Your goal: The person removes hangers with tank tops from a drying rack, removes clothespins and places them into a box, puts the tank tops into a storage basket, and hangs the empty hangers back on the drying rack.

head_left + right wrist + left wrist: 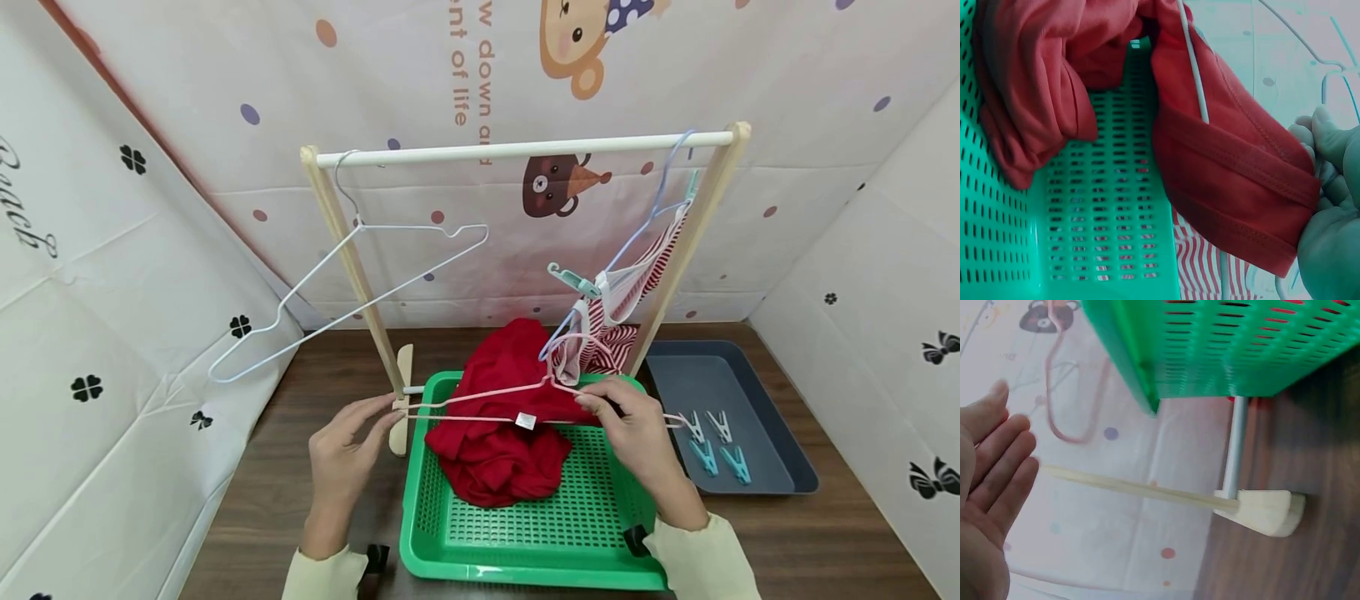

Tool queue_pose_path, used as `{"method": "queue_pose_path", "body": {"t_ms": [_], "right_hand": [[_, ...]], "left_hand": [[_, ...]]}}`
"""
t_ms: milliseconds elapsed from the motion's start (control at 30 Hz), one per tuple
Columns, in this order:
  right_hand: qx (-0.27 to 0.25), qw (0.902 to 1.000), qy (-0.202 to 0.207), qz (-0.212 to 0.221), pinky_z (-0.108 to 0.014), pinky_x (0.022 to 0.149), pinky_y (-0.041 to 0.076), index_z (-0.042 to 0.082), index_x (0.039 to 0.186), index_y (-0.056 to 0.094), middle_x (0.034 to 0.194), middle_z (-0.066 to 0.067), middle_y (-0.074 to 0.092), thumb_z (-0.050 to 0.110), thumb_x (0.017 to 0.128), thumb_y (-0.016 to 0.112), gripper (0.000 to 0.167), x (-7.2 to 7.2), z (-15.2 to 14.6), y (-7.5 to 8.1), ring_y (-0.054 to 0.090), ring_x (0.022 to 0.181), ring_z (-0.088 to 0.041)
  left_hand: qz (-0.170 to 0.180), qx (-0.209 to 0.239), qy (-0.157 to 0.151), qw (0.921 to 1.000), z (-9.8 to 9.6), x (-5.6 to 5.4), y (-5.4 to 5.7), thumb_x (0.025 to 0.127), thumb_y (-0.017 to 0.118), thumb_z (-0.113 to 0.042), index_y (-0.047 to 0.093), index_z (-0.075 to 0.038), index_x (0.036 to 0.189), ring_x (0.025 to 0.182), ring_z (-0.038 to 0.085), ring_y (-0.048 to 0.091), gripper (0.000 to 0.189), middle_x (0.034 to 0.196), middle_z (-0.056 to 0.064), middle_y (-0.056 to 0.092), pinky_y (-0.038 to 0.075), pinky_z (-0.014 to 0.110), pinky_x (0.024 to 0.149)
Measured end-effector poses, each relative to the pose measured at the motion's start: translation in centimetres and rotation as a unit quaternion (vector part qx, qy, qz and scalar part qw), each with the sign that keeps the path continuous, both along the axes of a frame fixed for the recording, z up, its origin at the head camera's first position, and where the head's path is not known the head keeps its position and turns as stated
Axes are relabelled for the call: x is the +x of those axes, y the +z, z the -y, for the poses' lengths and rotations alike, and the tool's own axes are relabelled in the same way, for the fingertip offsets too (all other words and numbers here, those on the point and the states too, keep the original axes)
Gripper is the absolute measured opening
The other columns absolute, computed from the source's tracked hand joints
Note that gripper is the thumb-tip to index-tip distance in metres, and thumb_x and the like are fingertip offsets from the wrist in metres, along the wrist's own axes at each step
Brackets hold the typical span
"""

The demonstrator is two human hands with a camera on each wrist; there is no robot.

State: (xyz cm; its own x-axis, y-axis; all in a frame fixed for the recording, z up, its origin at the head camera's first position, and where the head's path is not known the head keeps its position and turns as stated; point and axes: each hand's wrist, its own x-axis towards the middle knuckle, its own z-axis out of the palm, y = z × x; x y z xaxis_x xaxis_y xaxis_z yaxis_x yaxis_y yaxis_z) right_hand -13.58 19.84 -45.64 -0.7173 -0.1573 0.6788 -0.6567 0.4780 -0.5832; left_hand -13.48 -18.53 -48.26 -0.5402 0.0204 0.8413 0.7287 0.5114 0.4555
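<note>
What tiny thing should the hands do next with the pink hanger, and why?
Maybe the left hand should lift some of the red cloth toward the left end of the pink hanger. That end looks bare, the left wrist view shows that hand's fingers straight, and the right hand pinches cloth near the other end.

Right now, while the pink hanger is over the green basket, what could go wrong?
The pink hanger might tip: the left hand is not curled round its end. Its hook looks close to the blue hanger in the head view, so they might catch. The red cloth lies bunched partly in the basket, so its folds might drag.
</note>
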Motion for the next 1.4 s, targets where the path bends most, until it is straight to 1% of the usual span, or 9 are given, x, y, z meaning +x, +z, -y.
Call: {"method": "queue_pose_path", "body": {"t_ms": [33,67,167,267,500,733,867,1100,1400], "right_hand": [[0.001,1.0,0.004,0.001,-0.02,0.061,0.043,0.011,0.098,0.079,0.088,0.003,0.072,-0.014,0.087,0.079,0.027,0.1,0.2,0.0,0.054,0.073,-0.007],[0.005,1.0,0.005,0.004,-0.019,0.061,0.043,0.011,0.098,0.079,0.089,0.003,0.072,-0.013,0.088,0.079,0.026,0.2,0.4,0.0,0.054,0.074,-0.007],[0.009,0.9998,0.012,0.012,-0.019,0.061,0.044,0.01,0.099,0.08,0.094,0.002,0.074,-0.011,0.088,0.079,0.023,0.5,0.9,0.0,0.056,0.075,-0.008],[0.012,0.9996,0.019,0.018,-0.017,0.059,0.043,0.009,0.1,0.08,0.096,0.002,0.074,-0.012,0.087,0.08,0.024,0.7,1.5,-0.1,0.055,0.072,-0.006],[0.004,0.9993,0.032,0.017,-0.017,0.057,0.04,0.006,0.102,0.08,0.096,-0.001,0.074,-0.011,0.089,0.078,0.022,0.9,2.0,-0.1,0.05,0.067,-0.006],[0.0,0.9994,0.03,0.018,-0.017,0.057,0.04,0.007,0.103,0.08,0.096,-0.001,0.075,-0.013,0.087,0.079,0.025,0.9,1.9,-0.2,0.052,0.069,-0.007],[0.002,0.9993,0.035,0.011,-0.017,0.058,0.042,0.008,0.103,0.08,0.096,-0.005,0.075,-0.011,0.087,0.08,0.025,0.9,2.0,-0.2,0.056,0.072,-0.008],[0.008,0.9994,0.03,0.012,-0.016,0.06,0.044,0.007,0.102,0.079,0.095,0.0,0.074,-0.013,0.085,0.08,0.026,1.1,2.1,0.0,0.056,0.073,-0.008],[0.012,0.9993,0.032,0.015,-0.017,0.063,0.049,0.012,0.103,0.079,0.096,0.001,0.074,-0.013,0.085,0.081,0.031,1.1,2.0,0.3,0.062,0.078,-0.01]], "left_hand": [[0.001,-0.004,-0.018,0.9998,-0.2,0.0,0.1,0.085,0.09,-0.005,0.081,0.003,0.109,0.088,0.029,0.077,0.028,0.104,0.013,0.08,0.055,0.016,0.091],[0.007,-0.009,-0.039,0.9992,-0.4,0.1,0.2,0.085,0.089,-0.007,0.081,0.003,0.111,0.09,0.029,0.077,0.029,0.105,0.013,0.08,0.055,0.017,0.092],[0.031,-0.03,-0.098,0.9942,-1.0,0.3,0.2,0.085,0.087,-0.003,0.079,0.006,0.113,0.09,0.03,0.077,0.03,0.106,0.015,0.079,0.055,0.019,0.093],[0.054,-0.05,-0.125,0.9894,-1.4,0.3,0.0,0.071,0.088,0.016,0.08,0.004,0.112,0.089,0.028,0.077,0.043,0.104,0.013,0.079,0.056,0.018,0.09],[0.081,-0.064,-0.126,0.9866,-1.7,0.5,-0.3,0.077,0.084,0.017,0.082,-0.001,0.107,0.086,0.022,0.077,0.035,0.097,0.007,0.08,0.057,0.016,0.085],[0.074,-0.064,-0.128,0.9868,-2.1,0.5,-0.4,0.074,0.086,0.016,0.082,0.0,0.107,0.082,0.019,0.076,0.036,0.096,0.007,0.079,0.057,0.015,0.078],[0.074,-0.07,-0.113,0.9884,-2.3,0.6,-0.5,0.075,0.086,0.015,0.082,-0.002,0.104,0.08,0.016,0.075,0.034,0.094,0.004,0.079,0.057,0.015,0.073],[0.075,-0.06,-0.111,0.9891,-2.3,0.5,-0.7,0.077,0.084,0.017,0.082,-0.003,0.1,0.072,0.014,0.072,0.031,0.09,0.003,0.078,0.052,0.015,0.064],[0.078,-0.056,-0.115,0.9887,-2.3,0.3,-0.9,0.078,0.083,0.017,0.081,-0.002,0.099,0.072,0.014,0.072,0.029,0.089,0.004,0.078,0.053,0.014,0.065]]}}
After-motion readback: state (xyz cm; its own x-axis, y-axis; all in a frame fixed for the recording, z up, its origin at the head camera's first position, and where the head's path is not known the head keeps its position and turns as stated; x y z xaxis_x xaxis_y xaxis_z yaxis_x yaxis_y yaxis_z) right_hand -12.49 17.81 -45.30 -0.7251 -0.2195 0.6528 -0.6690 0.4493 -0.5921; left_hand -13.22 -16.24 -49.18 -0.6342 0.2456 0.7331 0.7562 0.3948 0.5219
